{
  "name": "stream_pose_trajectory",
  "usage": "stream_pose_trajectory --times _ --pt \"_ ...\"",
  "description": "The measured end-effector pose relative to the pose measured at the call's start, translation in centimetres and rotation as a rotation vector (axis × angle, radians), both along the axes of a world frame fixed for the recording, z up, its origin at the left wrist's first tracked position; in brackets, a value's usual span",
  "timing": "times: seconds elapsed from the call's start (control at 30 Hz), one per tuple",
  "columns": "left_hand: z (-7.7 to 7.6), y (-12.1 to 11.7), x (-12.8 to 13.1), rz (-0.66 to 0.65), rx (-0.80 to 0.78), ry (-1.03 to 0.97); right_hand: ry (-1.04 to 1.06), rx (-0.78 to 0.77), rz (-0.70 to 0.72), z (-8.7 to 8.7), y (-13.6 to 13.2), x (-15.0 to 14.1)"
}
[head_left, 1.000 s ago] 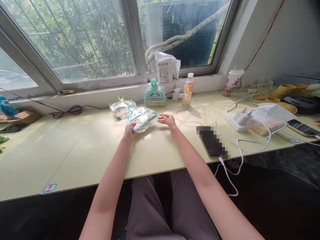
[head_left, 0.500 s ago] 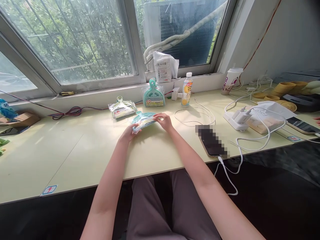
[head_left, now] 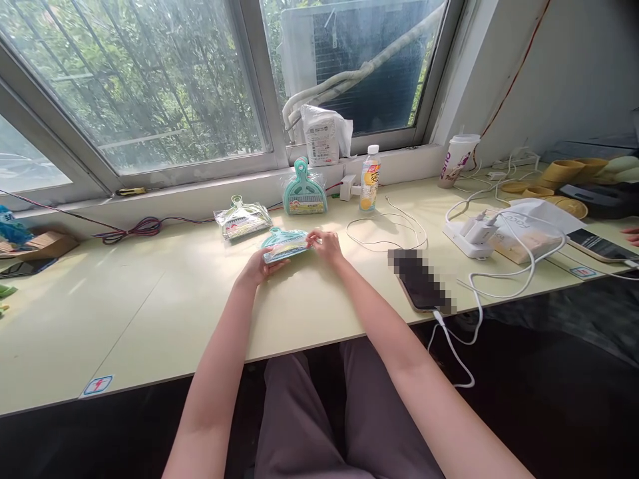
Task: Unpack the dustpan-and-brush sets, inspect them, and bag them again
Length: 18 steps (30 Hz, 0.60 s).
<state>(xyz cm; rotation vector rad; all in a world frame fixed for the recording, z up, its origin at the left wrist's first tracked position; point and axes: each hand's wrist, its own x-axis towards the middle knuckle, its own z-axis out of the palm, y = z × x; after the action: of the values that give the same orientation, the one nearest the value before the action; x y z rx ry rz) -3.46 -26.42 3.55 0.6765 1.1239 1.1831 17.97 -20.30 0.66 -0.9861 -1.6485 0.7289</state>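
Between my hands is a small light-blue dustpan and brush set (head_left: 287, 246) in clear wrapping, tilted just above the table. My left hand (head_left: 259, 266) grips its near left end, fingers curled beneath it. At its right end my right hand (head_left: 325, 245) pinches the edge with thumb and fingertips. Behind it, a pale green wrapped dustpan set (head_left: 243, 221) lies on the table. Against the sill stands a teal wrapped dustpan set (head_left: 304, 189), upright with its handle at the top.
A drink bottle (head_left: 370, 179) and a thin cable loop stand right of the sets. Farther right are a phone (head_left: 422, 283) on a charging cable, a power strip (head_left: 468, 241), a paper bag (head_left: 529, 236) and a lidded cup (head_left: 458, 159). Another person's hand (head_left: 632, 235) shows at the right edge.
The light-blue set has turned slightly to lie more level between my hands. My right hand's fingers have shifted a little at its right end. The view has moved slightly.
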Motion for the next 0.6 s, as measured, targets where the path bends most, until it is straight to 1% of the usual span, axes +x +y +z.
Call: stream_pose_trajectory --times 0.1,0.17,0.3,0.4,0.47,0.53,0.6 --pt "-0.2 0.2 0.0 0.012 -0.040 -0.030 -0.094 0.013 -0.031 -0.2 0.1 -0.1" --pt "-0.4 0.2 0.2 -0.018 -0.037 -0.041 -0.142 0.011 -0.074 -0.3 0.3 0.0" --pt "-0.5 0.0 0.7 -0.119 0.030 0.006 -0.226 0.023 -0.212 -0.6 0.4 0.1" --pt "-0.5 -0.3 0.8 -0.206 0.121 0.084 -0.232 0.019 -0.300 -0.9 0.3 0.0" --pt "-0.5 -0.4 0.7 -0.242 0.189 0.120 -0.183 0.001 -0.292 -1.2 0.4 -0.2" --pt "-0.5 -0.5 0.6 -0.261 0.252 0.152 -0.083 -0.030 -0.239 -1.4 0.5 -0.4" --pt "-0.6 -0.6 0.3 -0.275 0.293 0.193 0.026 -0.099 -0.177 -1.5 0.8 -0.4"
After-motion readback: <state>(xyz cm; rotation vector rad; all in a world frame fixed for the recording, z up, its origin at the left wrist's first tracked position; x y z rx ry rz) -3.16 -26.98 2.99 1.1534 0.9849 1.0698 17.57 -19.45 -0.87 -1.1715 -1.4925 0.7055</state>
